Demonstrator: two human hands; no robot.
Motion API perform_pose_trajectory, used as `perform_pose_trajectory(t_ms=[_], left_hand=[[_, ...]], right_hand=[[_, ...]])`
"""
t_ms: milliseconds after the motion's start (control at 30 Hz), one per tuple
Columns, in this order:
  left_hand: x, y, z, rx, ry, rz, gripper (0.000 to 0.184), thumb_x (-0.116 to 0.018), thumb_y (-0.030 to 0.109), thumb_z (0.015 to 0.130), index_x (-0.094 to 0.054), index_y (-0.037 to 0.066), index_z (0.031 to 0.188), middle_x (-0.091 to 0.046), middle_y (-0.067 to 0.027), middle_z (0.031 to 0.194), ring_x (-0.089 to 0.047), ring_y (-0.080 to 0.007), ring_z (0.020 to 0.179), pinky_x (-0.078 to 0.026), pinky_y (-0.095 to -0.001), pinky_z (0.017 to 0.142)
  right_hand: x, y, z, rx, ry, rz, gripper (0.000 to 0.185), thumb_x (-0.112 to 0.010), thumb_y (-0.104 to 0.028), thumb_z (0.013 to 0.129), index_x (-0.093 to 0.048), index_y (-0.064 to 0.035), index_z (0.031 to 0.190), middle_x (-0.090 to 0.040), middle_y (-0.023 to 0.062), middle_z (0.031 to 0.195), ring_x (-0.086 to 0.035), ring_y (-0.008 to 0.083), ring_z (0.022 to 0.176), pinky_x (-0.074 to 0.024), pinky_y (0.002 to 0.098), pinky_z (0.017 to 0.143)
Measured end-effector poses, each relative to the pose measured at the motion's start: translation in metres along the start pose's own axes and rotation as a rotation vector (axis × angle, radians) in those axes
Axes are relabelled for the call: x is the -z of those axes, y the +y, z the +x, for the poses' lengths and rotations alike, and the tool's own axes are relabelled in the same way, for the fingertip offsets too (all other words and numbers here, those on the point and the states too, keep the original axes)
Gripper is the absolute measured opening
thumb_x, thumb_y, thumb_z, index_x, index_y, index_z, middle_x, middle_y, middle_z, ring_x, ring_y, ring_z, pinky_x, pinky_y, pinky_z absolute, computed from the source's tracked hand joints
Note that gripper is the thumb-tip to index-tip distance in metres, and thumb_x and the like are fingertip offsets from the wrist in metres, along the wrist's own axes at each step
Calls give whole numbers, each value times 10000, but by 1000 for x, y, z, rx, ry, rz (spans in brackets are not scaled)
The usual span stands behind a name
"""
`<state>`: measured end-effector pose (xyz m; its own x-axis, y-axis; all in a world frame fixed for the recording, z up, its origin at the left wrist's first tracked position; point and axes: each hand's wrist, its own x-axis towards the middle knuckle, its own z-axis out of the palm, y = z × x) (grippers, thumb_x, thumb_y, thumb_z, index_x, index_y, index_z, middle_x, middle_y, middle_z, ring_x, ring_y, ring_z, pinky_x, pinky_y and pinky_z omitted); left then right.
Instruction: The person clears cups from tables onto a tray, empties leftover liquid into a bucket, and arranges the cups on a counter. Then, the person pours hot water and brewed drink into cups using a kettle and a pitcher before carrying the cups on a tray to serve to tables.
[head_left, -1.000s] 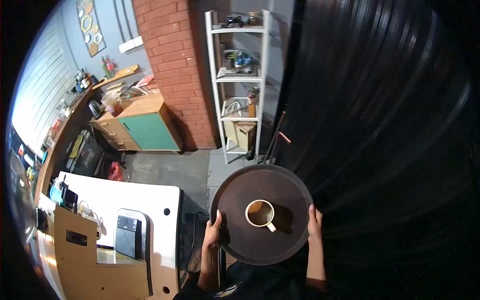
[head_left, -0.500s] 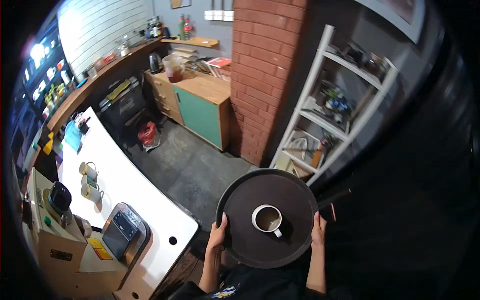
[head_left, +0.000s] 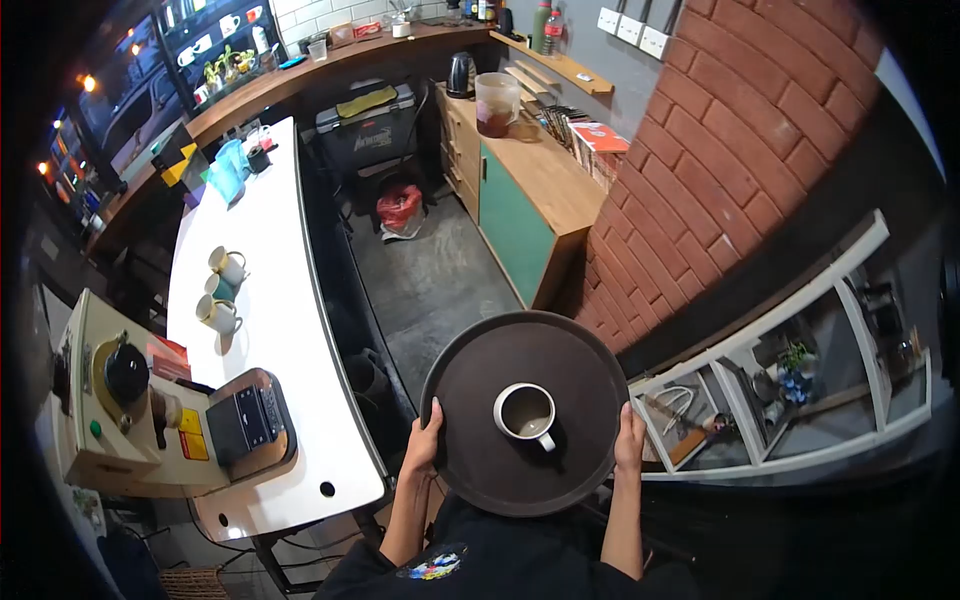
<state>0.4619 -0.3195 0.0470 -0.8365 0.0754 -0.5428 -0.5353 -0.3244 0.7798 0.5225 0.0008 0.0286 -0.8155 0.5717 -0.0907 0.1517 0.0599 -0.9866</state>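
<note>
A round dark brown serving tray (head_left: pixel 470 370) is held level in front of my body. My left hand (head_left: pixel 426 436) grips its left rim, thumb on top. On the opposite rim my right hand (head_left: pixel 628 436) is closed in the same way. The fingers under the tray are hidden. Near the tray's middle stands a white mug (head_left: pixel 524 412), upright, its handle pointing toward me and slightly right. Its inside looks brownish; whether that is liquid I cannot tell. Neither hand touches the mug.
Left is a white counter (head_left: pixel 300 400) with several mugs (head_left: pixel 222 288), a digital scale (head_left: pixel 248 425) and a cream-coloured machine (head_left: pixel 110 400). Ahead are a green-doored cabinet (head_left: pixel 515 220), a brick pillar (head_left: pixel 700 170) and a red bag (head_left: pixel 400 207) on the floor. A white shelf (head_left: pixel 750 400) stands right.
My view has turned to the left, bringing the counter and cabinet further into sight and tilting the shelf. Both hands still hold the tray, with the mug in about the same place on it.
</note>
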Motion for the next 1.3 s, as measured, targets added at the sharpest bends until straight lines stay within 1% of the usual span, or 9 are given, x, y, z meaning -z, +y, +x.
perform_pose_trajectory(t_ms=[233, 300, 367, 467, 900, 1033, 1133, 1267, 1300], left_hand=[[-25, 55, 109, -20, 11, 4, 600, -473, 460, 931, -482, -67, 1218, -549, -181, 1193, -567, -271, 1053, -489, -375, 859], [-38, 80, 146, -56, 127, 42, 579, -472, 474, 928, -536, -49, 1168, -623, -150, 1046, -613, -220, 932, -508, -334, 784], [-39, 100, 176, -19, -21, -36, 577, -469, 472, 930, -532, -52, 1164, -625, -147, 1037, -614, -221, 922, -507, -338, 782], [-45, 135, 216, -26, 13, -19, 547, -469, 455, 937, -536, -40, 1162, -616, -135, 1063, -606, -218, 944, -503, -337, 792], [-69, 205, 364, 28, 124, -4, 545, -441, 465, 945, -567, -41, 1099, -635, -128, 990, -618, -202, 871, -506, -330, 739], [-101, 223, 434, 84, 107, 8, 566, -445, 478, 939, -562, -52, 1101, -629, -131, 994, -615, -214, 876, -508, -341, 754], [-120, 228, 496, 125, 99, 90, 613, -467, 512, 916, -548, -56, 1132, -618, -150, 1038, -604, -236, 933, -507, -355, 783], [-154, 238, 568, 191, 47, 179, 667, -475, 535, 901, -503, -63, 1198, -600, -167, 1087, -592, -249, 968, -492, -375, 829], [-168, 245, 579, 204, 77, 262, 676, -477, 537, 899, -497, -67, 1201, -599, -165, 1086, -592, -252, 969, -495, -376, 825]], right_hand=[[-64, -11, 122, 32, -55, 87, 377, -392, -272, 994, -436, -25, 712, -353, -53, 689, -311, 64, 676, -300, 247, 592], [-80, -9, 160, 19, -75, -30, 449, -392, -329, 993, -611, 62, 963, -628, 51, 931, -526, 98, 851, -415, 253, 792], [-97, -16, 188, -23, -73, -67, 439, -398, -336, 992, -594, 34, 861, -585, 10, 837, -482, 84, 784, -400, 251, 738], [-141, -42, 228, 66, -3, 4, 409, -411, -336, 990, -438, -43, 706, -372, -47, 696, -328, 75, 676, -317, 266, 611], [-238, -25, 381, 101, -61, -90, 388, -419, -252, 983, -366, -15, 681, -309, -19, 626, -288, 86, 613, -281, 294, 528], [-259, -2, 450, 165, 34, -201, 383, -445, -238, 967, -372, 32, 705, -306, 91, 597, -305, 146, 591, -301, 335, 535], [-269, 9, 494, 137, 124, -452, 331, -459, -219, 945, -453, 57, 761, -425, 219, 639, -395, 308, 578, -356, 405, 582], [-280, 20, 547, 212, 253, -482, 364, -471, -243, 954, -421, 35, 724, -384, 164, 611, -373, 267, 550, -347, 377, 554], [-284, 19, 555, 199, 304, -516, 342, -485, -227, 942, -448, 43, 736, -438, 190, 645, -425, 333, 586, -367, 407, 576]])
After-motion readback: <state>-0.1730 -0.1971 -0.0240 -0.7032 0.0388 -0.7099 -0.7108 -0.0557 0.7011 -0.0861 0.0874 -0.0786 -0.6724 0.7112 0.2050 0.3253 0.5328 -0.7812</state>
